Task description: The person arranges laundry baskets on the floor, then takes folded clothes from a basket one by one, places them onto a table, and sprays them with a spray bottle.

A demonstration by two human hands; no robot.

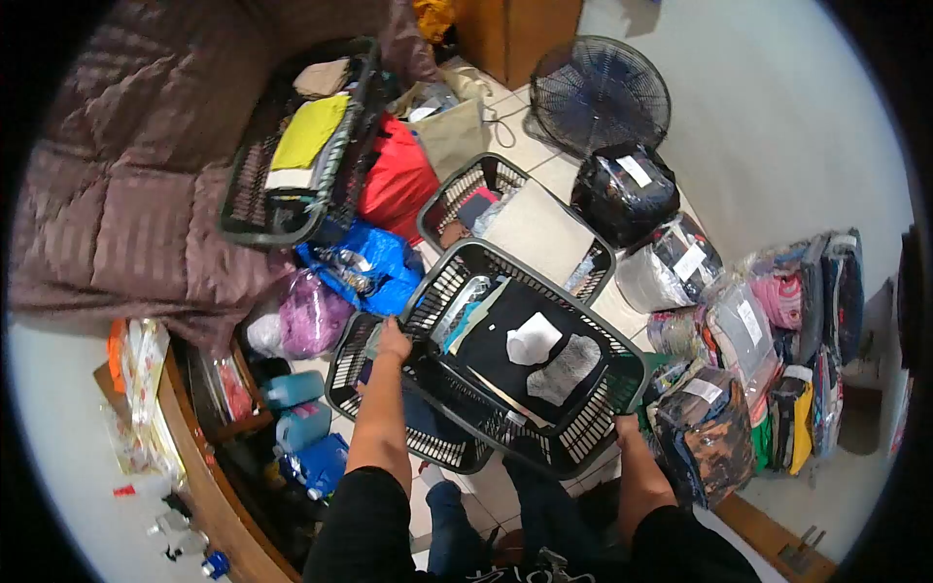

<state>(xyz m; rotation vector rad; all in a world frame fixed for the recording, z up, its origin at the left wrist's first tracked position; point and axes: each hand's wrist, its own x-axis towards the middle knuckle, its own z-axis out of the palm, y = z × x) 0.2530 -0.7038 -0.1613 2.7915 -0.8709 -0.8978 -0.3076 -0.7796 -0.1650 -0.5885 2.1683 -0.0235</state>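
Between my two hands is a black slatted plastic basket (632,367), tilted across the view. Inside it lie a folded black cloth (494,342), a white folded piece (534,339), a grey speckled cloth (568,371) and something teal at the left. My left hand (392,342) is closed at the basket's left end, its fingers partly hidden. At the right end, my right hand (627,428) grips the rim from below. Another black basket (466,455) with dark cloth sits beneath, partly covered by my left arm.
Beyond stands a third basket (426,216) with a beige item. A basket (233,219) of folded clothes rests on the brown bedding (117,214). A floor fan (601,95), red bag (397,175), blue bag (374,262) and several plastic-wrapped clothing bundles (708,418) crowd the tiled floor.
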